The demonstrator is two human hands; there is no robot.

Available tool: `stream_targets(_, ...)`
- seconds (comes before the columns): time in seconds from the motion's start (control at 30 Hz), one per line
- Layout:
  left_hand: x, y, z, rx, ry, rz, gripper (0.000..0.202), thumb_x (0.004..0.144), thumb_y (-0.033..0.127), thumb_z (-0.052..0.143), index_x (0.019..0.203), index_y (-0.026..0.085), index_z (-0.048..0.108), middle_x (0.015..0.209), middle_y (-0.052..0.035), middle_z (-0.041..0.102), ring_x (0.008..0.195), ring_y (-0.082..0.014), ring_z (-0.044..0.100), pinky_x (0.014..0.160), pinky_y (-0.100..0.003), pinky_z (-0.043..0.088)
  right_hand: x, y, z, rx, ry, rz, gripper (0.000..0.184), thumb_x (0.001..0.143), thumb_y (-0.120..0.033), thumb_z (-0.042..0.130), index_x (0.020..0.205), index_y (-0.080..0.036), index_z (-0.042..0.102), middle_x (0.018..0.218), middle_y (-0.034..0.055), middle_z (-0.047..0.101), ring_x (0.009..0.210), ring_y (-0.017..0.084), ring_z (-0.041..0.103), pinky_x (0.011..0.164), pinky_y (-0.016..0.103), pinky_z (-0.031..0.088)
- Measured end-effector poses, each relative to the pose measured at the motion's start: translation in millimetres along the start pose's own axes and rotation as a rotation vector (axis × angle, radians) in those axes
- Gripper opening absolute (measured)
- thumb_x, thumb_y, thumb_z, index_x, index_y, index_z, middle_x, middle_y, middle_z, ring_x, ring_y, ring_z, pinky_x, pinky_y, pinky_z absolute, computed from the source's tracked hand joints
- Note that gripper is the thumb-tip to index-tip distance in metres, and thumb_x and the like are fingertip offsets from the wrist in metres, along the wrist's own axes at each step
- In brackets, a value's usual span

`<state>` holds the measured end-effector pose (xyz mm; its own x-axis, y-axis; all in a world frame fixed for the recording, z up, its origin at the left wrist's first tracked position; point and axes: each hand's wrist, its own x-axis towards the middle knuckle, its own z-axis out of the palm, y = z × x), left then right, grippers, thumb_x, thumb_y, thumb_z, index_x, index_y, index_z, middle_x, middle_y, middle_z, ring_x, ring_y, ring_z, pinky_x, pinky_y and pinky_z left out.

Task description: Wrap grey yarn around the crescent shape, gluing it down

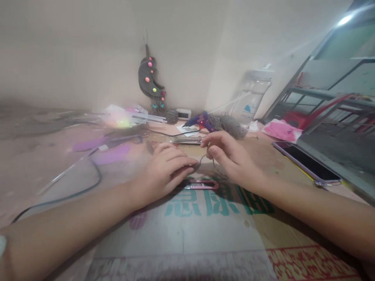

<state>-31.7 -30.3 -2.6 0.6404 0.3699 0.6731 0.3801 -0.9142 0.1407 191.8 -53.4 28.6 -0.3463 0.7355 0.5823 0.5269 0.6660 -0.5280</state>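
My left hand (pixel 168 169) is low over the cardboard, fingers closed on a small grey yarn-wrapped piece (pixel 197 166) that pokes out past the fingertips. Most of that piece is hidden under the hand. A thin strand of grey yarn (pixel 202 157) loops from it toward my right hand (pixel 230 158), whose thumb and bent fingers are closed around the strand. Just below the hands lies a slim pink tool (pixel 202 185) with a dark slot, partly covered by my left hand; its kind is unclear.
A dark blue glue gun (pixel 200 120), grey yarn balls (pixel 231 124) and a white digital timer (pixel 184 114) stand at the back. A bottle (pixel 254 95), pink packet (pixel 283 130) and phone (pixel 307 162) are right. Purple pieces (pixel 113 154) and a cable (pixel 73 198) lie left. A moon ornament (pixel 146 78) hangs on the wall.
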Motion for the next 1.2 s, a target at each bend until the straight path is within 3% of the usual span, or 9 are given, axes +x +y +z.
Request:
stream_targets(0.07,0,-1,0.4,-0.015,0.010,-0.018,0.016,0.095,0.022,0.056,0.108,0.021,0.065,0.095,-0.0017,0.073,0.088,-0.0144,0.063,0.094,-0.036,0.036,-1,3,2,0.047,0.057,0.045,0.014,0.099,-0.031,0.046,0.100,-0.020,0.055,0.086,0.0021,0.059,0.074,0.013,0.057,0.068,0.027,0.046)
stream_targets(0.17,0,-2,0.9,-0.023,0.013,-0.070,0.016,0.095,0.025,0.056,0.108,0.023,0.066,0.095,-0.0015,0.073,0.089,-0.0158,0.062,0.093,-0.037,0.036,-3,4,2,0.007,0.102,-0.046,0.016,0.097,-0.028,0.049,0.084,-0.020,0.053,0.076,0.0004,0.055,0.070,0.013,0.052,0.065,0.027,0.043)
stream_targets(0.27,0,-3,1.0,-0.029,0.025,-0.124,0.018,0.095,0.027,0.056,0.109,0.024,0.066,0.096,-0.0014,0.073,0.090,-0.0170,0.061,0.090,-0.037,0.037,-3,2,1,-0.045,0.067,-0.098,0.023,0.094,-0.028,0.053,0.073,-0.019,0.053,0.068,-0.0004,0.053,0.065,0.013,0.050,0.063,0.027,0.040)
stream_targets(0.43,0,-4,1.3,-0.020,0.033,-0.139,0.018,0.096,0.030,0.054,0.107,0.024,0.067,0.097,-0.0019,0.074,0.091,-0.0175,0.061,0.090,-0.038,0.037,2,-1,7,0.055,-0.033,0.221,0.016,0.088,-0.028,0.060,0.076,-0.018,0.063,0.069,-0.0005,0.060,0.063,0.012,0.052,0.059,0.025,0.041)
stream_targets(0.53,0,-4,2.0,-0.009,0.032,-0.132,0.018,0.096,0.030,0.054,0.107,0.024,0.068,0.096,-0.0021,0.074,0.091,-0.0178,0.062,0.090,-0.039,0.037,3,0,10,0.184,-0.073,0.336,0.019,0.086,-0.034,0.062,0.076,-0.017,0.065,0.067,-0.0016,0.061,0.059,0.011,0.052,0.056,0.024,0.041)
stream_targets(0.73,0,-3,1.4,0.037,0.030,-0.093,0.017,0.096,0.028,0.054,0.106,0.023,0.067,0.095,-0.0016,0.074,0.088,-0.0169,0.061,0.089,-0.038,0.035,3,-1,10,0.296,-0.102,0.395,0.018,0.082,-0.034,0.066,0.077,-0.017,0.068,0.071,-0.0001,0.066,0.064,0.012,0.058,0.058,0.024,0.046)
stream_targets(1.2,-1,-4,2.7,0.052,0.022,-0.044,0.015,0.096,0.024,0.053,0.105,0.022,0.065,0.094,-0.0019,0.073,0.087,-0.0162,0.062,0.091,-0.038,0.036,0,-1,13,0.238,-0.139,0.369,0.021,0.085,-0.035,0.061,0.077,-0.017,0.066,0.067,-0.0013,0.063,0.058,0.011,0.054,0.053,0.023,0.043)
